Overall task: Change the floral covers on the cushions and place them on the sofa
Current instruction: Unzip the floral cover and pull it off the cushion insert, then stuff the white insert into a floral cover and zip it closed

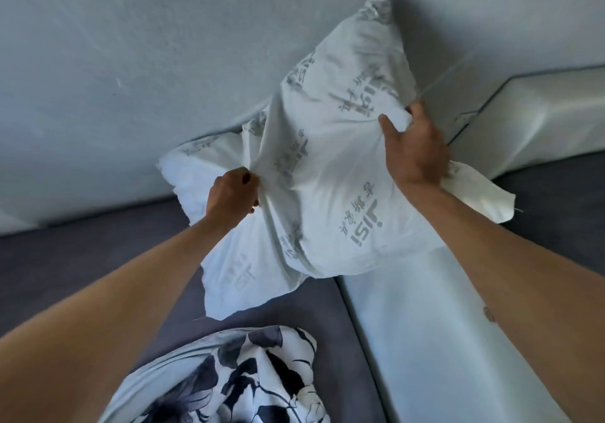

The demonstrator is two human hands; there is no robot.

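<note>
Cushion: white cushion (330, 174), bare of any floral cover, held up over the sofa seat with its top corner against the pale wall (131, 62). Soft and lumpy, roughly square, turned diamond-wise. Thin white cloth skin, creased, printed with grey lettering and characters (the letters read upside down from here).

Left hand: left hand (232, 193) fisted on the cushion's left side, fingers curled into a bunched fold of the white cloth. Taut creases fan out from the grip.

Right hand: right hand (414, 147) at the cushion's right edge, thumb and fingers pinching a gather of the cloth near the upper right. A loose flap of white fabric sticks out below and right of the wrist.

Second cushion: another white cushion (209, 164) with the same grey print sits behind and left of the held one, leaning on the wall, mostly hidden.

Floral cover: floral cover (235, 380) lies crumpled at the bottom of the view, on the seat, near the person. White ground, large dark blue-black leaf and flower shapes, smooth cloth in deep folds. Whether anything is inside it cannot be told.

Sofa seat: sofa seat (82, 259), dark grey, matte, flat upholstery with a seam line on its right.

Pale section: pale padded section (425, 341) to the right of the seam, smooth and faintly glossy; a similar pale bolster (540, 121) runs along the upper right.
</note>
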